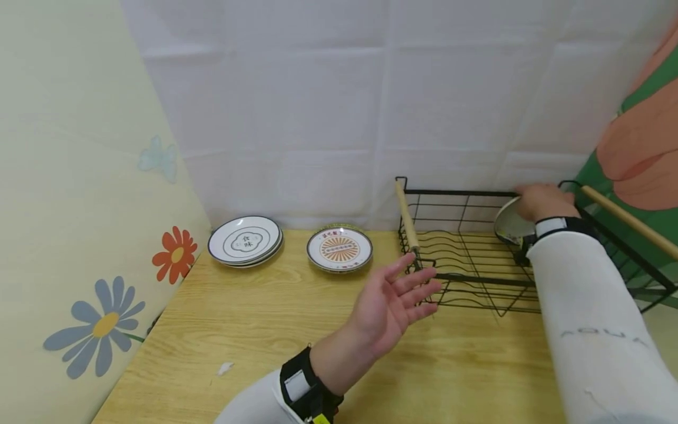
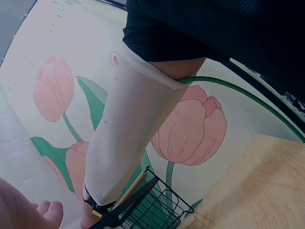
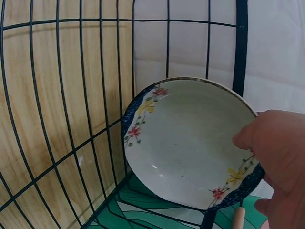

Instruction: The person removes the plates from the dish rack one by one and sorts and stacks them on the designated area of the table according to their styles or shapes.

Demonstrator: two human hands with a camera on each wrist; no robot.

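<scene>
In the right wrist view, my right hand (image 3: pixel 281 152) pinches the rim of a white plate (image 3: pixel 186 143) with red and yellow flowers and a dark blue edge. The plate stands tilted inside the black wire dish rack (image 3: pixel 100 86), near its far right end. From the head view, my right hand (image 1: pixel 548 203) covers part of that plate (image 1: pixel 512 224). My left hand (image 1: pixel 392 300) is held palm up with fingers spread, just in front of the rack's left end, holding nothing. In the left wrist view only part of the left hand (image 2: pixel 28 212) shows.
A stack of white plates (image 1: pixel 249 241) with dark rims sits at the table's back left. Between it and the rack stands another stack, topped by a plate with an orange sunburst (image 1: pixel 340 249). Wooden handles (image 1: pixel 406 215) top the rack's ends. A white scrap (image 1: pixel 225 368) lies on the table.
</scene>
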